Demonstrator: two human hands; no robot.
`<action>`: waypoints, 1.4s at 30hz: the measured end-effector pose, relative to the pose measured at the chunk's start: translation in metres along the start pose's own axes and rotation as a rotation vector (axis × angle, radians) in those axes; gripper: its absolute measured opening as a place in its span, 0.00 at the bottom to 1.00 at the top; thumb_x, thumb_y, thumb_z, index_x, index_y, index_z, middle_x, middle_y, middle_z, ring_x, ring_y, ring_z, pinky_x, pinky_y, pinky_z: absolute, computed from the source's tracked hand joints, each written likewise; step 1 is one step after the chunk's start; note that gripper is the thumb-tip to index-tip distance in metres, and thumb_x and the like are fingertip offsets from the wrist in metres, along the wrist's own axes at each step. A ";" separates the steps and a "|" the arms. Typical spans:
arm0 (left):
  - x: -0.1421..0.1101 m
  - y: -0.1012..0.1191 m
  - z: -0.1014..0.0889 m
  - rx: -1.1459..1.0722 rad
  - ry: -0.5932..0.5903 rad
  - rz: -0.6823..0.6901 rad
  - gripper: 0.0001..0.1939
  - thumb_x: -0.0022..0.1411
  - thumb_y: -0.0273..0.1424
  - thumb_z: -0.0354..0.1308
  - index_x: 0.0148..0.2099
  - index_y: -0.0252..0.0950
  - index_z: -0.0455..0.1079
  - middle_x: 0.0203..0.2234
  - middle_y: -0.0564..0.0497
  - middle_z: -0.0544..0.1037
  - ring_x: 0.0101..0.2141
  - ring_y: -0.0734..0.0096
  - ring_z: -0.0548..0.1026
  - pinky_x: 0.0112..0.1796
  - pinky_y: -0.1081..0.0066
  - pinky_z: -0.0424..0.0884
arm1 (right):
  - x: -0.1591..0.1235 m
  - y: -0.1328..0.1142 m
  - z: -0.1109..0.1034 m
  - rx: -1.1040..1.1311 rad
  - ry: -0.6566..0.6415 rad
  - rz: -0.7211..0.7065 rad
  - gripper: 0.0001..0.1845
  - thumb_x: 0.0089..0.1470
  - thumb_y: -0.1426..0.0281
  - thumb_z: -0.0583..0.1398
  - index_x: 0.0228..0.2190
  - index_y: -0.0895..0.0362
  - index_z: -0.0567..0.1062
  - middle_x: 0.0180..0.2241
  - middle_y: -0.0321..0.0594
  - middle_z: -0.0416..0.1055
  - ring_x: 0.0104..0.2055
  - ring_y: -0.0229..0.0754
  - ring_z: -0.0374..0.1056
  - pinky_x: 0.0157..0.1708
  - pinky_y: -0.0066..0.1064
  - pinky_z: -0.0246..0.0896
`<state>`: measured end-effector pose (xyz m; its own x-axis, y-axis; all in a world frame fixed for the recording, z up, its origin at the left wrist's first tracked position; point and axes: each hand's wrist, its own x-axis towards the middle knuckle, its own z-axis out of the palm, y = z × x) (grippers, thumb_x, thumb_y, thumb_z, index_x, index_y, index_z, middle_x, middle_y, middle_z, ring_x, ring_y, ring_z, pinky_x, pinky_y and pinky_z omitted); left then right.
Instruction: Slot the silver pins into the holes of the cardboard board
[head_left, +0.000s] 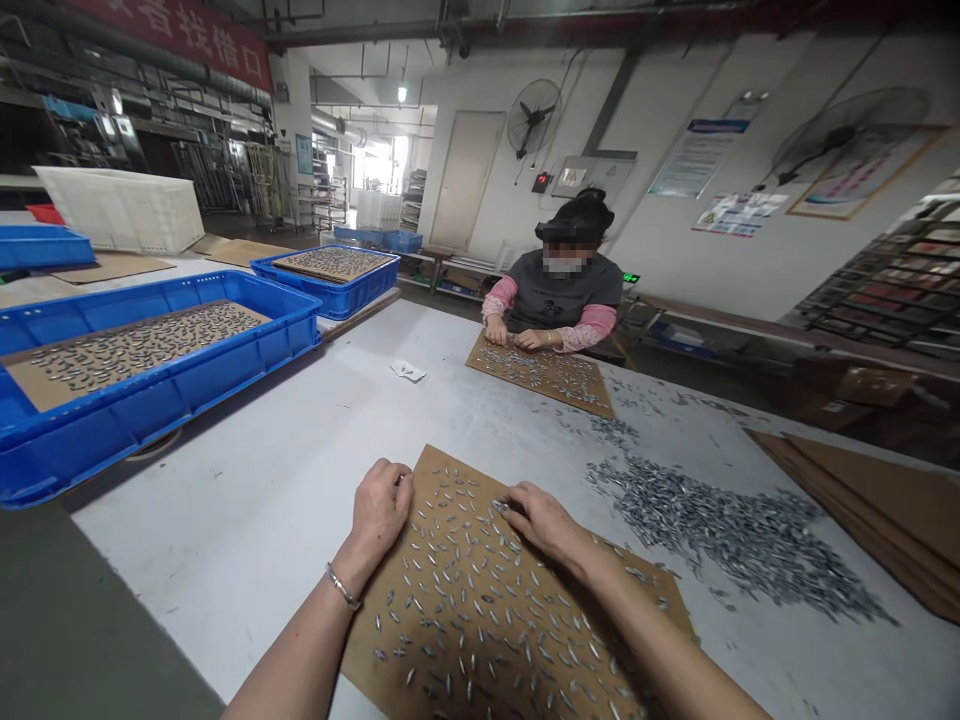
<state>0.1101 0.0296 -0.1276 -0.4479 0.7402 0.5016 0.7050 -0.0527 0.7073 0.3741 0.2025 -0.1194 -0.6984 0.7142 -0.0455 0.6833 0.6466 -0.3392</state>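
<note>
RISKS, L to R. L hand: at L edge of cardboard sheet, nr far corner, fingers curled; can't tell if gripping. Knock there cd shift sheet, bunching metal pcs. R hand: over sheet's far side, fingers bent down among pcs; pinch, can't tell. R forearm low over sheet; cd sweep pcs askew. Loose heap, R of sheet: if elbow bumps it, strays cd get on sheet.

QTY, L to R. White crate, 1. Blue crates, lg, 2: near, far. White slip, 1. Sheet at hands, 1; pcs too many to count. Co-worker, 1, w/ 1 sheet. Heap, 1. Cardboard stack, 1; layers unclear.
</note>
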 end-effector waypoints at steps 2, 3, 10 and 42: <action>0.000 0.000 0.000 0.003 -0.004 0.006 0.11 0.70 0.30 0.51 0.38 0.39 0.74 0.31 0.51 0.75 0.32 0.67 0.75 0.35 0.68 0.72 | -0.008 0.008 0.003 -0.052 -0.023 0.035 0.14 0.61 0.67 0.57 0.45 0.54 0.79 0.43 0.46 0.79 0.48 0.48 0.74 0.49 0.34 0.64; 0.000 0.001 0.000 0.006 -0.005 0.007 0.11 0.70 0.30 0.51 0.38 0.39 0.74 0.31 0.51 0.75 0.32 0.67 0.75 0.35 0.68 0.72 | -0.011 0.011 0.004 -0.073 -0.020 0.059 0.14 0.61 0.67 0.56 0.45 0.55 0.79 0.43 0.46 0.79 0.48 0.49 0.74 0.49 0.35 0.63; 0.000 0.000 0.000 0.023 -0.007 0.015 0.10 0.70 0.29 0.52 0.38 0.40 0.74 0.31 0.51 0.75 0.32 0.67 0.76 0.36 0.68 0.72 | 0.002 -0.008 0.001 -0.137 0.009 0.053 0.13 0.67 0.67 0.54 0.40 0.53 0.79 0.43 0.44 0.78 0.47 0.46 0.73 0.45 0.31 0.59; 0.021 0.054 0.029 0.259 -0.511 0.251 0.09 0.67 0.23 0.55 0.35 0.38 0.73 0.33 0.48 0.76 0.34 0.65 0.76 0.34 0.70 0.70 | -0.059 0.039 -0.001 -0.041 0.002 0.055 0.09 0.62 0.70 0.55 0.38 0.54 0.75 0.41 0.49 0.75 0.41 0.48 0.71 0.42 0.35 0.62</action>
<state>0.1549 0.0615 -0.0938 0.0232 0.9567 0.2901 0.8935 -0.1500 0.4232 0.4422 0.1858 -0.1290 -0.6594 0.7493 -0.0611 0.7286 0.6169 -0.2977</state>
